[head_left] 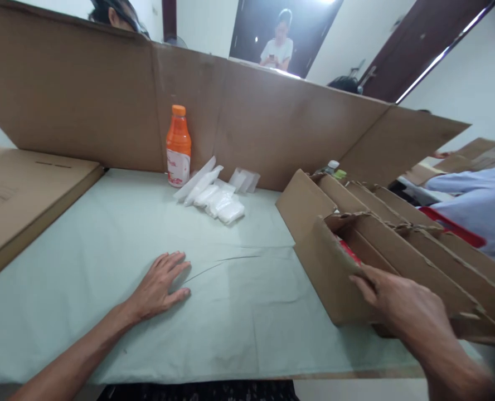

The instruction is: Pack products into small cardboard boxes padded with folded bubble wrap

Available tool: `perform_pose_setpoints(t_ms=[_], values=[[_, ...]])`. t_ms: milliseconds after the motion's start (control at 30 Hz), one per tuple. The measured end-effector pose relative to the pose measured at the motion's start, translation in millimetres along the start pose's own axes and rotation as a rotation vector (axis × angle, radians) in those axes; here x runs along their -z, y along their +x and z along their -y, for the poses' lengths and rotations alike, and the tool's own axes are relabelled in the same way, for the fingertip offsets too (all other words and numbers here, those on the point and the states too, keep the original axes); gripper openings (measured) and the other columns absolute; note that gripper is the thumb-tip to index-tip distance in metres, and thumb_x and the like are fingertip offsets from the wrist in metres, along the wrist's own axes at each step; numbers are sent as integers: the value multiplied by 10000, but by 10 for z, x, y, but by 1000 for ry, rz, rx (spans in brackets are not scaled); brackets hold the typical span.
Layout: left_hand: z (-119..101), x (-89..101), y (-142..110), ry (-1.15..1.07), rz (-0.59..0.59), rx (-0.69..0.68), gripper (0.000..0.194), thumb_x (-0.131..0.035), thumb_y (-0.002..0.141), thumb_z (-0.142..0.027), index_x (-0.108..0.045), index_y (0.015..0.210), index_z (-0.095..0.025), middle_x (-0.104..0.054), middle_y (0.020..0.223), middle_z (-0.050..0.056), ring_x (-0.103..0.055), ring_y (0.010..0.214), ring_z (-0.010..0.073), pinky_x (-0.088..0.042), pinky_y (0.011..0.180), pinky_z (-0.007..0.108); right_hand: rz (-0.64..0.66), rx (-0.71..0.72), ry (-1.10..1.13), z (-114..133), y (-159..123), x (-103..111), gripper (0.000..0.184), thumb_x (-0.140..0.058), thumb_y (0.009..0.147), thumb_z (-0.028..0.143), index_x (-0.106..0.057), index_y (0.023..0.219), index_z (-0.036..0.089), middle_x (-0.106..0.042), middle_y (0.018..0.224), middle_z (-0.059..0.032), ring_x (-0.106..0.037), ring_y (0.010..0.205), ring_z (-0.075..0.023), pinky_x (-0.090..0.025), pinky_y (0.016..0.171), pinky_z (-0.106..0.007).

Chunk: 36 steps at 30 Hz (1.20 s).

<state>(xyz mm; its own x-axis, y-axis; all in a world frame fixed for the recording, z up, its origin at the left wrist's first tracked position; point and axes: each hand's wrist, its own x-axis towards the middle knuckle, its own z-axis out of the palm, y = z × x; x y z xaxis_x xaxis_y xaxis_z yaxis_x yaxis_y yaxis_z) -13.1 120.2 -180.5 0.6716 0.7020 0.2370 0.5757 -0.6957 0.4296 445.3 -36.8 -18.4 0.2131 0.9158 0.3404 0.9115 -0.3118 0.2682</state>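
My left hand (159, 287) lies flat on the pale green cloth (142, 223), fingers spread, holding nothing. At the right, my right hand (402, 301) is closed on the near wall of a divided cardboard box (331, 278). The thumb rests outside that wall, and the other fingers are hidden behind it. Something red (348, 249) shows just inside the compartment beside this hand. Beyond my left hand lies a group of white plastic-wrapped packets (218, 200). Next to them an orange bottle (178, 147) with a white label stands upright.
A tall cardboard screen (272, 117) runs along the back. On the left lies a flat cardboard box (30, 195). Bottle tops (333, 165) poke up behind the divided box. A person's blue sleeve (473, 192) is at the far right; another person (278, 44) is behind the screen.
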Motion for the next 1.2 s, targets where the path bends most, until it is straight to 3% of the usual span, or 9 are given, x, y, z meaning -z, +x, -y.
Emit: perform_pose_setpoints(t_ms=[133, 367, 433, 500, 633, 767, 933, 1067, 1200], values=[[20, 56, -52, -160, -128, 159, 674, -567, 905, -511, -411, 1491, -219, -480, 1526, 153, -480, 1389, 318, -426, 1128, 517, -154, 372, 145, 456, -72, 273, 177, -540, 876, 297, -693, 789, 281, -717, 651, -51, -595, 521, -230, -384, 532, -346], [-95, 221, -263, -316, -243, 330, 846, -665, 821, -539, -312, 1539, -265, -473, 1521, 165, -538, 1337, 359, -481, 1072, 555, -70, 792, 482, 1587, 202, 808, 264, -476, 982, 173, -651, 790, 219, -703, 714, -23, -591, 617, -164, -425, 676, -334], [-128, 261, -358, -353, -284, 370, 867, -671, 817, -546, -288, 1545, -274, -487, 1509, 171, -546, 1330, 362, -480, 1068, 572, -159, 853, 617, 1746, 307, 865, 177, -526, 1001, 282, -683, 949, 219, -746, 881, -51, -650, 768, -192, -464, 781, -368], [-139, 281, -457, -375, -310, 424, 873, -675, 817, -548, -274, 1547, -287, -505, 1496, 170, -556, 1319, 362, -485, 1060, 583, -296, 805, 773, 1742, 360, 842, 207, -596, 972, 365, -666, 1127, 246, -739, 1098, -78, -673, 961, -238, -478, 893, -426], [-121, 262, -542, -400, -341, 544, 856, -682, 803, -562, -317, 1524, -279, -540, 1464, 165, -578, 1291, 351, -486, 1058, 581, -458, 516, 895, 1440, 260, 495, 273, -664, 918, 265, -636, 1188, 289, -703, 1194, -91, -669, 1057, -269, -511, 906, -453], [-144, 247, -304, -441, -339, 586, 856, -694, 760, -568, -377, 1479, -229, -571, 1414, 173, -593, 1263, 343, -493, 1052, 549, -296, 316, 907, 1267, -11, -54, 391, -655, 916, 314, -572, 1297, 272, -690, 1216, -113, -663, 1104, -289, -543, 927, -470], [-224, 222, 173, -543, -318, 516, 682, -690, 743, -548, -496, 1292, -194, -652, 1255, 140, -641, 1150, 316, -525, 988, 478, -19, 352, 936, 1589, -71, -594, 683, -656, 888, 420, -388, 1481, 211, -578, 1404, -176, -586, 1258, -343, -529, 980, -507], [-230, 102, 325, -500, -413, 537, 562, -677, 758, -524, -520, 1182, -190, -667, 1079, 87, -648, 971, 263, -542, 832, 385, 70, 288, 1104, 1892, 159, -923, 590, -589, 899, 342, -412, 1437, 175, -608, 1341, -176, -602, 1195, -318, -525, 962, -471], [-203, 12, 310, -460, -445, 541, 480, -660, 740, -469, -547, 1103, -177, -648, 961, 60, -606, 895, 244, -505, 788, 361, 62, 264, 1150, 1998, 269, -1142, 461, -594, 874, 321, -517, 1303, 168, -664, 1219, -155, -620, 1085, -315, -513, 922, -471]])
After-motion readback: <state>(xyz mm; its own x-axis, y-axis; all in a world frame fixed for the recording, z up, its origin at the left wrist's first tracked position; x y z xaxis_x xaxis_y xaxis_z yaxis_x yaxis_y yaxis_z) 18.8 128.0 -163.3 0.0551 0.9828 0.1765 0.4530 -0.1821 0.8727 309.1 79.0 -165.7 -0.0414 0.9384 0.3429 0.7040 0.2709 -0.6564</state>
